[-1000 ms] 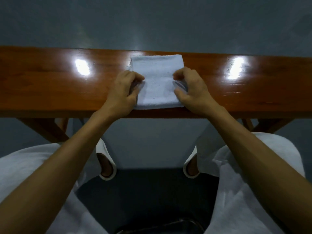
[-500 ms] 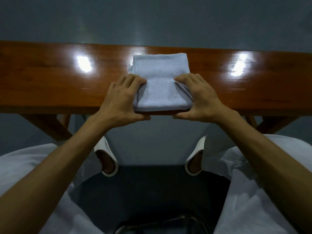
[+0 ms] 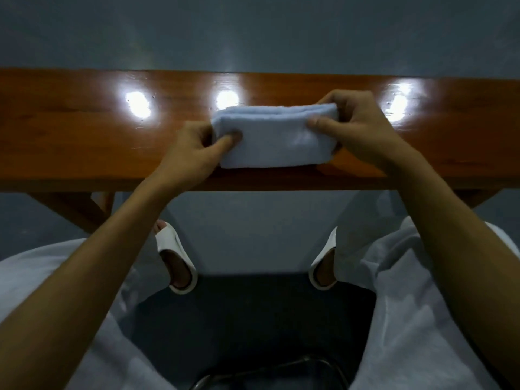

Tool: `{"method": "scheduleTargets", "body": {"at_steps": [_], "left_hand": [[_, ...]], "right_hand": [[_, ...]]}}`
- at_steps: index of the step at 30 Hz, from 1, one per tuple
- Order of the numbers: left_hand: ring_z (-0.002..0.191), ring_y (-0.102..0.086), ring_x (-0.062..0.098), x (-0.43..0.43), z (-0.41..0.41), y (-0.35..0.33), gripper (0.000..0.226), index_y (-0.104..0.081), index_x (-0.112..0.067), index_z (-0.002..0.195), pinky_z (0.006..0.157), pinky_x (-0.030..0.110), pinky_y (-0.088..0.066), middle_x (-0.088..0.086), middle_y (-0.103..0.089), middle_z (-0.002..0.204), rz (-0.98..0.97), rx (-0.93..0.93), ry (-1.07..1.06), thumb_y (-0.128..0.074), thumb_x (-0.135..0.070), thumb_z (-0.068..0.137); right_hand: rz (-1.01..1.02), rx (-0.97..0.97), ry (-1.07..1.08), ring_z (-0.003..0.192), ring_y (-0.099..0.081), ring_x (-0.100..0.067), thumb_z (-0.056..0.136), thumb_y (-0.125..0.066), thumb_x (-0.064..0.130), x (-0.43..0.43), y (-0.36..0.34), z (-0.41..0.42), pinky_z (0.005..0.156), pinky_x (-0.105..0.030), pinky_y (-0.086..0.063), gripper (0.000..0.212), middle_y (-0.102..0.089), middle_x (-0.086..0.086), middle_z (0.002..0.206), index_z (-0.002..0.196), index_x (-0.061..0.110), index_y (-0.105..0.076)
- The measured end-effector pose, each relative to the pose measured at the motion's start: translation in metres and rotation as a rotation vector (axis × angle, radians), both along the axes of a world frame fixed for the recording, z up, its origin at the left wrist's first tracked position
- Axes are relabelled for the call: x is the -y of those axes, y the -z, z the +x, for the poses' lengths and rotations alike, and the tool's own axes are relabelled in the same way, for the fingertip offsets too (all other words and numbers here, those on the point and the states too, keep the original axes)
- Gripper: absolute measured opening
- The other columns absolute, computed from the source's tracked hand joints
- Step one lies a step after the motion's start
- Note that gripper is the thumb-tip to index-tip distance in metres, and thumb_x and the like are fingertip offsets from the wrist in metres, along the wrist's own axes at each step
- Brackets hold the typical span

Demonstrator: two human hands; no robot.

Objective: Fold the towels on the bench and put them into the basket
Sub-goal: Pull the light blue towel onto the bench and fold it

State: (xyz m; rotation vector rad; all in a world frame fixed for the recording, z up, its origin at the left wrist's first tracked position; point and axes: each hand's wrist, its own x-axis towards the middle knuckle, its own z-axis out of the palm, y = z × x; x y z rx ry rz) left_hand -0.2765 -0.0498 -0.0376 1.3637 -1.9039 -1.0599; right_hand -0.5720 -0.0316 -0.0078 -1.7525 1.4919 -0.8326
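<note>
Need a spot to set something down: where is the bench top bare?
Bare wood lies on the bench left of the left hand, and right of the right hand out to the frame's edge. The middle is crowded: both hands grip the folded towel there.

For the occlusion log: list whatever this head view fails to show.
Basket: not in the head view; only a curved metal rim shows, cut by the bottom edge, identity unclear.
Fingers of left hand and right hand: partly hidden behind the towel.
Bench ends: cut off by both side edges, so further towels can't be ruled out.
</note>
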Motion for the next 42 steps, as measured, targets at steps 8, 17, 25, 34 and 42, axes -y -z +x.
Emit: {"method": "scheduleTargets", "body": {"at_steps": [8,17,25,34,42], "left_hand": [[0.061,-0.06,0.013,0.028,-0.017,0.006,0.037,-0.071,0.006,0.09,0.053,0.037,-0.055,0.013,-0.064,0.074,0.105,-0.076,-0.293,-0.07,-0.03,0.098],[0.102,-0.057,0.022,0.0,-0.032,0.005,0.046,-0.061,-0.011,0.118,0.09,0.032,-0.046,0.008,-0.061,0.115,-0.496,0.388,-0.417,-0.049,-0.052,0.101],[0.159,-0.011,0.022,-0.009,-0.048,0.029,0.057,-0.027,-0.014,0.163,0.129,0.047,-0.013,0.006,-0.023,0.17,-0.546,0.564,0.154,-0.022,-0.041,0.112],[0.16,-0.003,0.025,0.008,-0.036,0.038,0.055,-0.024,-0.041,0.161,0.127,0.056,-0.007,0.001,-0.014,0.172,-0.4,0.646,0.047,-0.01,-0.054,0.11],[0.159,-0.002,0.034,0.0,-0.032,0.04,0.054,-0.027,-0.044,0.16,0.126,0.054,0.003,0.013,-0.015,0.171,-0.345,0.669,-0.086,-0.013,-0.055,0.109]], "right_hand": [[0.101,-0.28,0.388,0.082,-0.068,-0.019,0.091,-0.065,0.047,0.032,0.019,0.016,0.069,-0.038,-0.056,0.043,-0.071,-0.012,0.09,0.092,0.005,-0.073],[-0.057,-0.433,0.499,0.093,-0.063,-0.019,0.093,-0.053,0.065,0.024,0.029,0.019,0.082,-0.045,-0.059,0.051,-0.065,0.001,0.1,0.107,0.018,-0.063],[-0.473,-0.576,0.172,0.152,-0.031,-0.03,0.106,-0.036,0.037,-0.009,0.039,0.071,0.124,-0.048,-0.023,0.058,-0.041,-0.016,0.16,0.153,0.004,-0.043],[-0.199,-0.833,0.041,0.159,-0.009,-0.03,0.106,-0.016,0.043,-0.007,0.054,0.058,0.127,-0.054,-0.014,0.064,-0.022,-0.009,0.169,0.162,0.012,-0.025],[-0.016,-0.698,0.191,0.158,-0.005,-0.037,0.109,-0.021,0.046,-0.006,0.055,0.026,0.126,-0.057,-0.01,0.052,-0.013,-0.012,0.171,0.16,0.041,-0.026]]}}
